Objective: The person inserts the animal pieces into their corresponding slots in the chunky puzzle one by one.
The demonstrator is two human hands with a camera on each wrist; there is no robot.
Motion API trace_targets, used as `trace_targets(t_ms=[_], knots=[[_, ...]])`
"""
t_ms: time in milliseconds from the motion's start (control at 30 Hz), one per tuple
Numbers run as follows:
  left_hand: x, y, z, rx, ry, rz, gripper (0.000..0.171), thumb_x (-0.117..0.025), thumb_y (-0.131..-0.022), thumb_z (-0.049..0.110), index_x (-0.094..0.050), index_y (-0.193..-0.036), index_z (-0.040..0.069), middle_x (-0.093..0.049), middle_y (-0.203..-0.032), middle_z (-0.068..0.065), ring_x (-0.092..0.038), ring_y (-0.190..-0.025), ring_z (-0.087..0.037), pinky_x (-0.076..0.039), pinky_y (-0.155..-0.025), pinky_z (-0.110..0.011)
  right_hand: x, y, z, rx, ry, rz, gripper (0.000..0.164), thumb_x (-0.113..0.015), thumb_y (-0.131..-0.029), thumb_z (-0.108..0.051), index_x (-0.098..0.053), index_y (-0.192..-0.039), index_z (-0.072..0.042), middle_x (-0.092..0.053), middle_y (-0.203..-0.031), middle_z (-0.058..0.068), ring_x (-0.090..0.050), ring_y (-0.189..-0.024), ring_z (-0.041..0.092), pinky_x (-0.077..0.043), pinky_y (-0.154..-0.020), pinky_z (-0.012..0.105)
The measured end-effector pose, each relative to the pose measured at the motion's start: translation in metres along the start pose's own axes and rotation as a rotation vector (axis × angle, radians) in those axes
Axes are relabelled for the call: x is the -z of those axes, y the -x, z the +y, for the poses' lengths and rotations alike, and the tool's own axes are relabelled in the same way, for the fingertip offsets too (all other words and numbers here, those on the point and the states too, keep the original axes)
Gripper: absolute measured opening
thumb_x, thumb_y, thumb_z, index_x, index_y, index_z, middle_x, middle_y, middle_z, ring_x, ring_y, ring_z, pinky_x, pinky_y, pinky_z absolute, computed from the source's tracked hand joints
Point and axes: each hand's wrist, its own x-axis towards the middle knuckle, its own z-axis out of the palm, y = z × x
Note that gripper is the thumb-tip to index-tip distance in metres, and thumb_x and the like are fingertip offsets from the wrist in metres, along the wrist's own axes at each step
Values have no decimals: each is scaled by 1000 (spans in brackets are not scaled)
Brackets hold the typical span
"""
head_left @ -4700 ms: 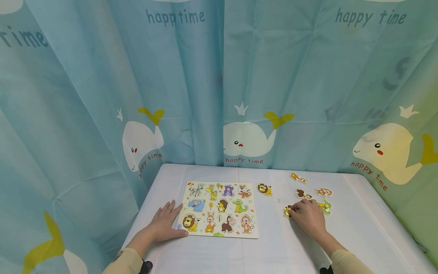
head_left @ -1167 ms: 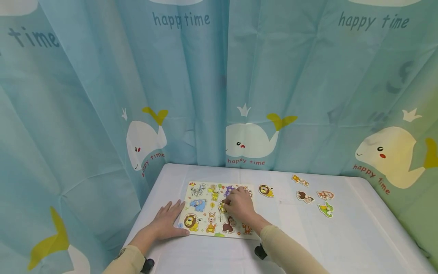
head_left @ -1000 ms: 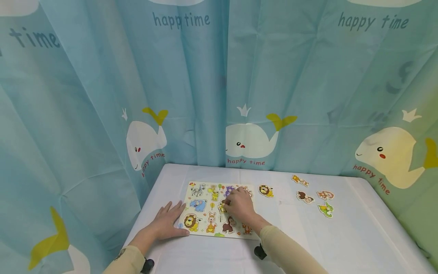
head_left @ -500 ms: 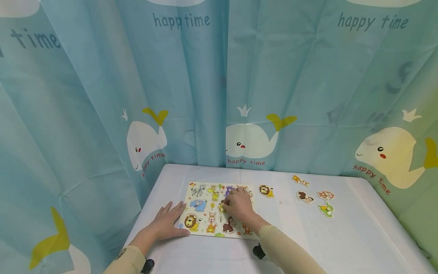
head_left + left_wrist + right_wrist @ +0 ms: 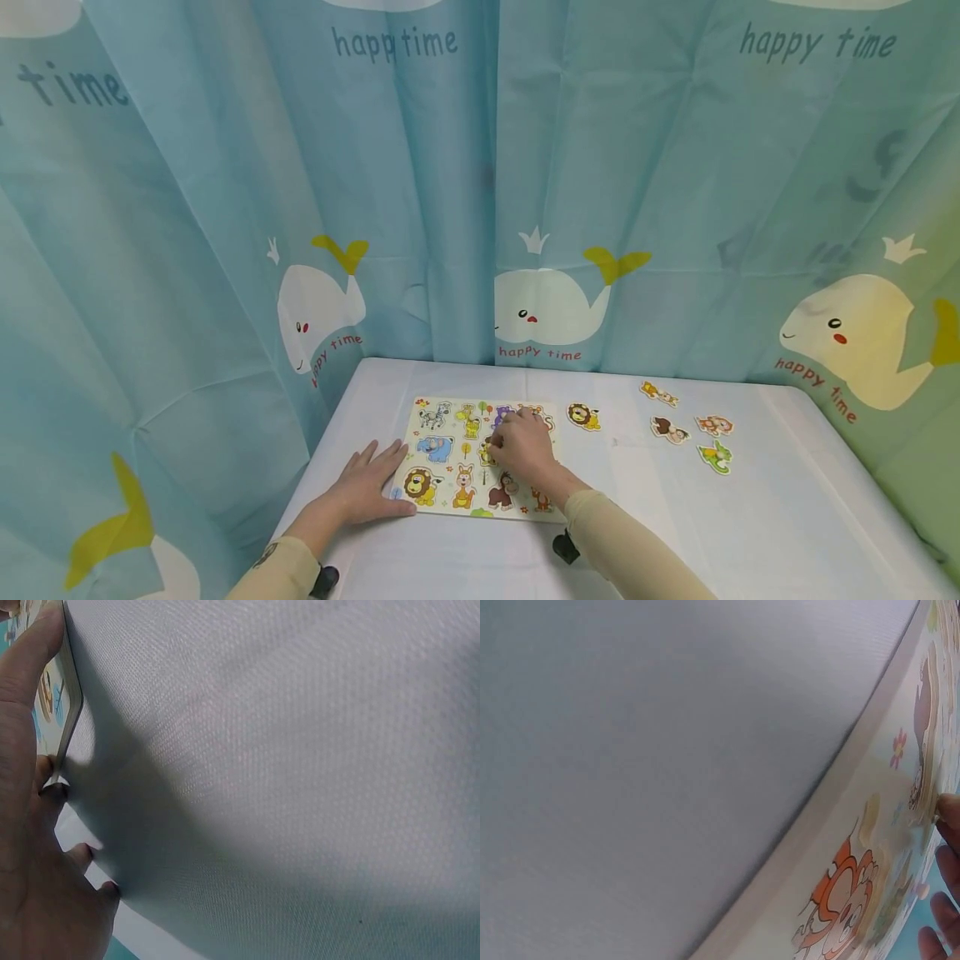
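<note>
A cream wooden puzzle board (image 5: 444, 510) with printed cartoon animals lies on the white-covered table. My left hand (image 5: 366, 487) rests at its left edge, fingers straight and spread, the thumb along the near left corner. Over the middle of the board, my right hand (image 5: 525, 446) pinches a small yellow and brown hedgehog puzzle piece (image 5: 486, 454) at the printed hedgehog's place. The hand covers part of that piece and the crocodile's spot. In the right wrist view, fingertips (image 5: 949, 810) touch down at the board's surface; the piece itself is hard to make out there.
Right of the board lies a lion piece (image 5: 583, 417). Farther right are loose pieces: a kangaroo (image 5: 658, 393), a brown gorilla (image 5: 669, 430), a monkey (image 5: 714, 426) and a green crocodile (image 5: 716, 457). A blue whale-print curtain (image 5: 420, 208) hangs behind the table.
Since the earliest frame, my right hand has carried the hedgehog piece left from the loose pieces onto the board. Over the last second both hands stay almost still.
</note>
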Motion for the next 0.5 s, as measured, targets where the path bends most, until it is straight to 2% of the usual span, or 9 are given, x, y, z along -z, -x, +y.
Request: trace_targets(t_ms=[233,500], knots=[[-1,-2,-2,0,-1,-1,109,-78,-76,68,-38,-159,9,-32,-165,-11,-14,-152,-47,-11,-123,-65,-1,0,0,12,1,6,19,-82,-83,-28,-72,-68,-23,-59,-77,-9,-47,-79,17,-46,-79,41],[-2,-2,-2,11,3,3,110,-78,-75,69,-38,-159,10,-32,-165,-10,-14,-153,-47,-10,-123,-64,-2,-1,0,-16,0,-13,19,-83,-84,-31,-73,-70,-23,-59,-79,-10,-46,-79,16,-46,-78,39]])
